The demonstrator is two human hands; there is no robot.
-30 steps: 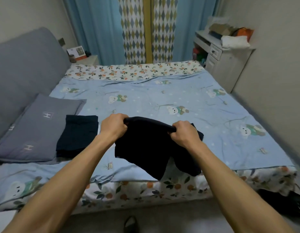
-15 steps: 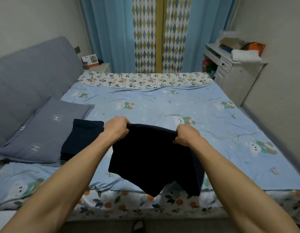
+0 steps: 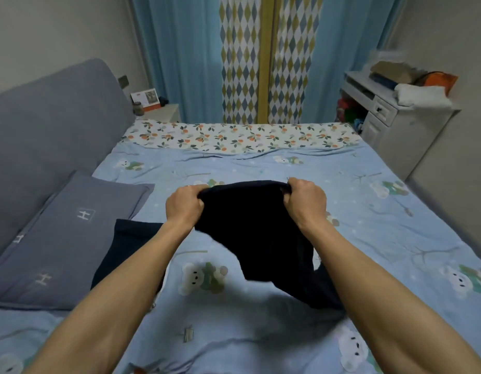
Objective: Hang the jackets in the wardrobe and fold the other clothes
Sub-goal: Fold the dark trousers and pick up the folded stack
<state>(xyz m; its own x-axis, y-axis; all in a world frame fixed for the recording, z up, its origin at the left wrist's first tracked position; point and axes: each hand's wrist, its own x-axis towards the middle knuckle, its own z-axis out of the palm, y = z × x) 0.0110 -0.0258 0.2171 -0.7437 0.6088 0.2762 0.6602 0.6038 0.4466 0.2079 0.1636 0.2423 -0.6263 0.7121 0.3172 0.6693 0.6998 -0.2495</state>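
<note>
Both the left hand (image 3: pixel 184 203) and the right hand (image 3: pixel 305 201) grip the top edge of the dark navy cloth garment (image 3: pixel 261 233), held above the middle of the blue bear-print bed sheet (image 3: pixel 395 238). This seems the folding step; next it should be laid flat beside the folded dark garment (image 3: pixel 126 247) near the left edge.

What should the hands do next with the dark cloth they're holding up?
Probably lower it flat onto the bed. Both the left hand and right hand grip the dark garment's top edge; it hangs unfolded, beside a folded dark piece.
</note>
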